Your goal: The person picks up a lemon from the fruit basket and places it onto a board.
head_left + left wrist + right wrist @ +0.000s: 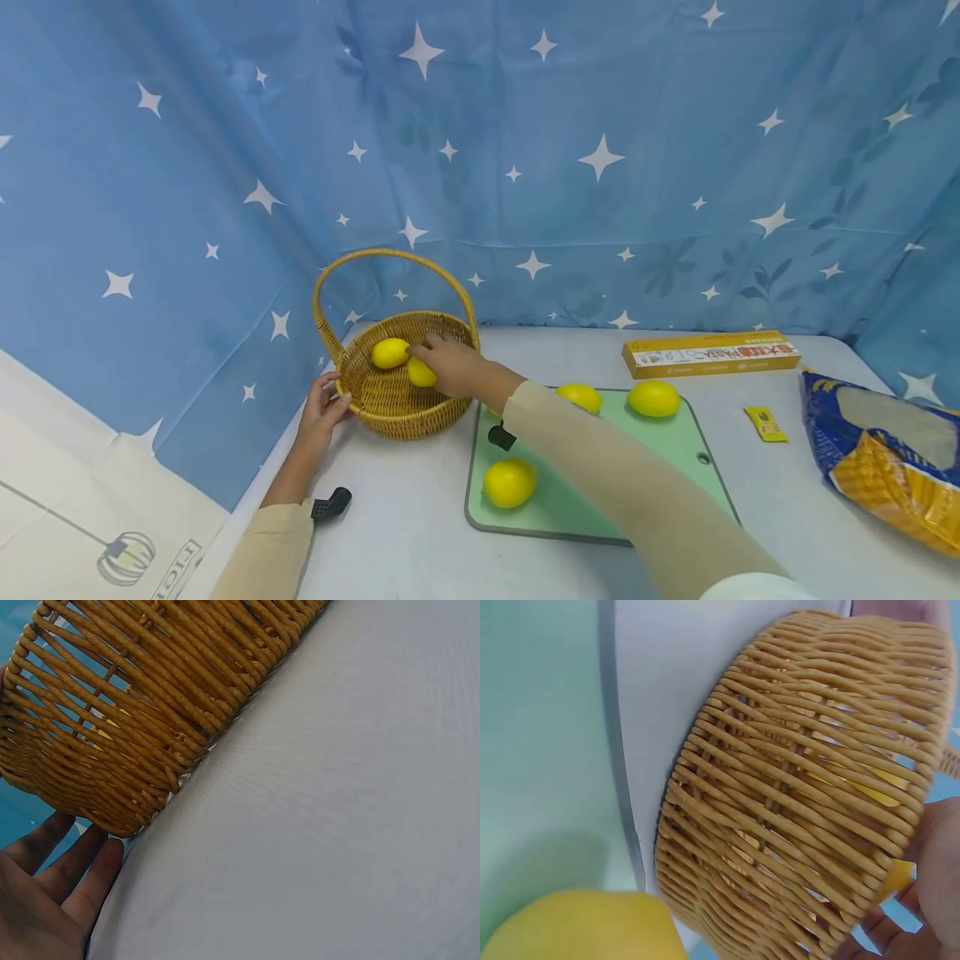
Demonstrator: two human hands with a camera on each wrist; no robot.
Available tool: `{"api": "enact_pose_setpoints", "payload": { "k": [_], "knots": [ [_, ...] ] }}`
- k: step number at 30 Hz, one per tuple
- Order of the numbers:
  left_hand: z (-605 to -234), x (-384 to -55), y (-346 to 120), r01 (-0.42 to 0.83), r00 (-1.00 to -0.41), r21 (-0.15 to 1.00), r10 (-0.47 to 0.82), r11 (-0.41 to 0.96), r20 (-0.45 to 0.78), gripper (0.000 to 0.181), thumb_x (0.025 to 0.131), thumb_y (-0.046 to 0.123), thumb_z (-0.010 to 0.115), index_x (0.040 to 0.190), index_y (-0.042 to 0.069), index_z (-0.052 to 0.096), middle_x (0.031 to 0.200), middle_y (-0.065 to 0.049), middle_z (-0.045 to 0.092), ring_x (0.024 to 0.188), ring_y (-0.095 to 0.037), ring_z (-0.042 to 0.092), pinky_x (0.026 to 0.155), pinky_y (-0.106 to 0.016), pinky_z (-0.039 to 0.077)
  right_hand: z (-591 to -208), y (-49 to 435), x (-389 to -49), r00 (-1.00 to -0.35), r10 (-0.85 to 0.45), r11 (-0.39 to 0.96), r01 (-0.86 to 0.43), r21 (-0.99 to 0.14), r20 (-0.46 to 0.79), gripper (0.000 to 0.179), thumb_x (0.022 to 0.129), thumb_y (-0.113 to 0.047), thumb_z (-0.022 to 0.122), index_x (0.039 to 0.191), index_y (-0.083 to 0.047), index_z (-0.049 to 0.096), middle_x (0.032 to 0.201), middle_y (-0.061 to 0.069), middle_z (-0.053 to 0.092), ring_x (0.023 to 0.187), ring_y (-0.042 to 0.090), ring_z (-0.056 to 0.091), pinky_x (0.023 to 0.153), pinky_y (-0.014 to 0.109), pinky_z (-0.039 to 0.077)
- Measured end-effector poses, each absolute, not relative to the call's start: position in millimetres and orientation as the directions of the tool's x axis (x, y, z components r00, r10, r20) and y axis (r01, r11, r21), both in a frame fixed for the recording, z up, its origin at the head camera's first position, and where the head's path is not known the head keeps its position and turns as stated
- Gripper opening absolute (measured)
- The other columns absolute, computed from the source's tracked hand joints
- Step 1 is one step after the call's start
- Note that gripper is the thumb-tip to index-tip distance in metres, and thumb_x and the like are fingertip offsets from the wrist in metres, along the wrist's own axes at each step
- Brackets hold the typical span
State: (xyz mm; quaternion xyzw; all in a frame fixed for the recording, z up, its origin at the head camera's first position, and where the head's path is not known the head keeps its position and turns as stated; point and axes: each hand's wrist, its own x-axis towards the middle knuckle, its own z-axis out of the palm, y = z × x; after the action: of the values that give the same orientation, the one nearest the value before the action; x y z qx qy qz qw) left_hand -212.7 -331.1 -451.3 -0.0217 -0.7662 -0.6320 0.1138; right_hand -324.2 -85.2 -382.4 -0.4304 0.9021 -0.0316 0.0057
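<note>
A wicker basket [405,423] with a tall arched handle stands at the left of the table. My left hand [324,408] holds its left side, thumb at the rim and fingers along the outside. Inside the basket, my right hand [453,367] grips a lemon [422,372] from above. Another lemon [390,353] lies beside it in the basket. Through the weave, the right wrist view shows bits of yellow, and the right hand [922,900] is past the rim, partly hidden.
A green cutting board [555,512] lies right of the basket, bearing a front lemon [510,483], a back right lemon [654,399] and a lemon [581,396] partly behind my sleeve. Farther right are a pasta box [712,354], a small yellow packet [766,424] and a blue-orange bag [892,467].
</note>
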Motion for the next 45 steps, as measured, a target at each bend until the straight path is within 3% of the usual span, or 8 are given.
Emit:
{"api": "enact_pose_setpoints", "payload": {
  "k": [4, 10, 16, 20, 25, 33, 39, 45],
  "knots": [
    [-453, -213, -330, 0.179, -0.973, 0.963, -0.108, 0.199, 0.203, 0.053, 0.103, 0.014, 0.05, 0.146, 0.0, 0.023, 0.147, -0.031, 0.032, 0.125, -0.049, 0.041, 0.094, -0.034, 0.049, -380, -75, -320, -0.618, -0.785, 0.616, -0.786, -0.064, 0.04, 0.069, 0.091, -0.013, 0.068, 0.151, -0.024, 0.036, 0.138, 0.006, 0.04, 0.115, 0.025, 0.046, 0.088, 0.033, 0.048],
    [-453, -212, -330, 0.159, -0.976, 0.964, -0.111, 0.214, 0.186, 0.055, 0.103, 0.019, 0.051, 0.147, 0.002, 0.023, 0.148, -0.029, 0.032, 0.127, -0.047, 0.041, 0.098, -0.046, 0.045, -371, -58, -312, -0.599, -0.799, 0.595, -0.799, -0.085, 0.046, 0.074, 0.088, -0.013, 0.073, 0.15, -0.026, 0.036, 0.14, 0.005, 0.038, 0.118, 0.024, 0.042, 0.091, 0.034, 0.047],
    [-450, -212, -332, 0.17, -0.975, 0.961, -0.105, 0.217, 0.196, 0.054, 0.103, 0.017, 0.05, 0.147, 0.001, 0.023, 0.148, -0.03, 0.031, 0.126, -0.047, 0.041, 0.096, -0.039, 0.048, -360, -42, -304, -0.563, -0.822, 0.557, -0.826, -0.09, 0.087, 0.074, 0.087, -0.018, 0.076, 0.15, -0.025, 0.037, 0.135, 0.004, 0.038, 0.115, 0.022, 0.041, 0.088, 0.032, 0.047],
    [-450, -212, -333, 0.18, -0.974, 0.959, -0.1, 0.22, 0.206, 0.053, 0.103, 0.015, 0.049, 0.147, 0.0, 0.023, 0.147, -0.03, 0.032, 0.124, -0.042, 0.046, 0.096, -0.042, 0.047, -355, -33, -300, -0.555, -0.827, 0.547, -0.831, -0.101, 0.092, 0.073, 0.087, -0.01, 0.073, 0.149, -0.023, 0.038, 0.13, 0.004, 0.039, 0.11, 0.022, 0.042, 0.083, 0.03, 0.047],
    [-449, -213, -333, 0.181, -0.972, 0.959, -0.108, 0.219, 0.208, 0.055, 0.103, 0.018, 0.051, 0.146, 0.001, 0.023, 0.147, -0.031, 0.032, 0.121, -0.034, 0.05, 0.095, -0.039, 0.048, -353, -24, -294, -0.544, -0.831, 0.533, -0.838, -0.113, 0.118, 0.074, 0.085, -0.007, 0.074, 0.149, -0.022, 0.04, 0.129, 0.004, 0.04, 0.11, 0.023, 0.042, 0.086, 0.031, 0.046],
    [-454, -215, -333, 0.18, -0.974, 0.962, -0.102, 0.207, 0.204, 0.053, 0.103, 0.015, 0.05, 0.146, 0.0, 0.022, 0.148, -0.031, 0.03, 0.124, -0.042, 0.046, 0.093, -0.031, 0.05, -356, -4, -286, -0.542, -0.825, 0.522, -0.839, -0.152, 0.159, 0.076, 0.084, -0.005, 0.073, 0.149, -0.023, 0.038, 0.135, 0.003, 0.042, 0.117, 0.022, 0.042, 0.095, 0.034, 0.044],
    [-453, -214, -332, 0.18, -0.973, 0.96, -0.102, 0.213, 0.205, 0.056, 0.103, 0.02, 0.051, 0.146, 0.0, 0.022, 0.147, -0.032, 0.031, 0.122, -0.038, 0.049, 0.091, -0.028, 0.05, -358, 15, -280, -0.541, -0.825, 0.521, -0.84, -0.154, 0.164, 0.07, 0.085, -0.007, 0.073, 0.146, -0.022, 0.042, 0.133, 0.003, 0.042, 0.112, 0.021, 0.043, 0.09, 0.033, 0.046],
    [-450, -213, -332, 0.174, -0.975, 0.961, -0.097, 0.214, 0.198, 0.052, 0.103, 0.013, 0.048, 0.146, 0.001, 0.022, 0.147, -0.031, 0.031, 0.123, -0.036, 0.048, 0.092, -0.03, 0.05, -362, 35, -273, -0.548, -0.822, 0.528, -0.835, -0.155, 0.154, 0.067, 0.085, -0.012, 0.077, 0.143, -0.021, 0.045, 0.129, 0.003, 0.043, 0.111, 0.02, 0.042, 0.088, 0.032, 0.047]
  ]
}}
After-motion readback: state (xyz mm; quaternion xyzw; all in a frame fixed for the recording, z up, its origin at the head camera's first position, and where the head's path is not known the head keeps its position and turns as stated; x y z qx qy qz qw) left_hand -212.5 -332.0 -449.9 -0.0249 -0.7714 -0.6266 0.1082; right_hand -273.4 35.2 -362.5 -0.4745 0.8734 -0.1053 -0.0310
